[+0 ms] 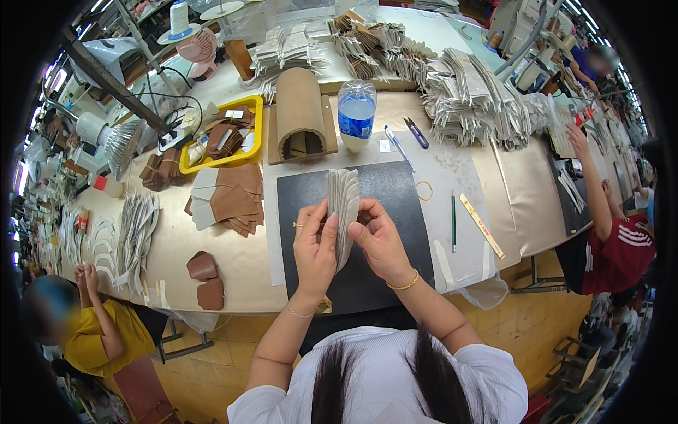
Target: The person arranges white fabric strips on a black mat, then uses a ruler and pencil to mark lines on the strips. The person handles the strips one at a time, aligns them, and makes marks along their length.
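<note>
Both hands hold one upright stack of pale grey cut pieces [344,205] over a black mat [395,205]. My left hand [314,251] grips the stack's left side with its thumb up along the edge. My right hand [379,240] pinches the right side, fingers on the outer pieces. The stack's lower end is hidden between my palms.
Beyond the mat stand a water bottle [357,113] and a cardboard arch [300,113]. A yellow tray [244,152] with brown pieces and loose brown pieces [236,201] lie left. Pens, a rubber band [424,190] and a ruler [482,225] lie right. Other people work at both table ends.
</note>
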Action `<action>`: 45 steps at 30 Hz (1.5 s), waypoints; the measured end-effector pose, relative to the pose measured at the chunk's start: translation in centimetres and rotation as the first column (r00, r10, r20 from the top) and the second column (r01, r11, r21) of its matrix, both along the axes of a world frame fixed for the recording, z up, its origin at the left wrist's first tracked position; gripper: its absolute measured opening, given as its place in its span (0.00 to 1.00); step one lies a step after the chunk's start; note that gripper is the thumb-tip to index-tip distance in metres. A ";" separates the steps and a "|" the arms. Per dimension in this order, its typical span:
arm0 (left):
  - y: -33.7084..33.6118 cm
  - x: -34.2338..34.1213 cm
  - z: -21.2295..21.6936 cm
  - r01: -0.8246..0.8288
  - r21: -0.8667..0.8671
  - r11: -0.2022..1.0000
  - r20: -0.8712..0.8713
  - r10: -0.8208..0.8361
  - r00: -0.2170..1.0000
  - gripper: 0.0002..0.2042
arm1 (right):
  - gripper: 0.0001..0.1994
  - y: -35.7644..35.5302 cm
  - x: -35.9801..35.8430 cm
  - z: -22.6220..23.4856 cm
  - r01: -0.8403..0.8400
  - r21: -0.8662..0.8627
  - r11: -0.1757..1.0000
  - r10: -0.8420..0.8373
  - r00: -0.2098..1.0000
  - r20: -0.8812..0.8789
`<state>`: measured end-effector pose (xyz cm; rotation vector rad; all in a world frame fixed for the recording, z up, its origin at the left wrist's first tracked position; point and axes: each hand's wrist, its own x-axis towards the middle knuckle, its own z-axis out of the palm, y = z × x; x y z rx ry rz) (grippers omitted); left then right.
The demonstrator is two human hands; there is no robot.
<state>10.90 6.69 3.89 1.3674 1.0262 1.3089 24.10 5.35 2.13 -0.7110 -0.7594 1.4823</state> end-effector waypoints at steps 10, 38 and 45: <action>0.5 -2.6 0.0 0.204 0.102 0.974 -0.471 -0.133 0.872 0.34 | 0.13 -0.7 2.0 -1.7 -0.132 -0.132 0.982 0.131 0.991 -0.021; 2.2 -3.4 -5.6 0.350 0.150 0.925 -0.909 -0.010 0.416 0.27 | 0.24 1.7 4.1 -4.4 0.115 0.133 0.984 -0.175 0.684 0.708; 1.1 -2.5 -6.4 0.336 0.274 0.901 -0.936 0.170 0.307 0.30 | 0.10 4.3 15.9 -6.3 0.442 0.303 0.844 -0.132 -0.377 0.917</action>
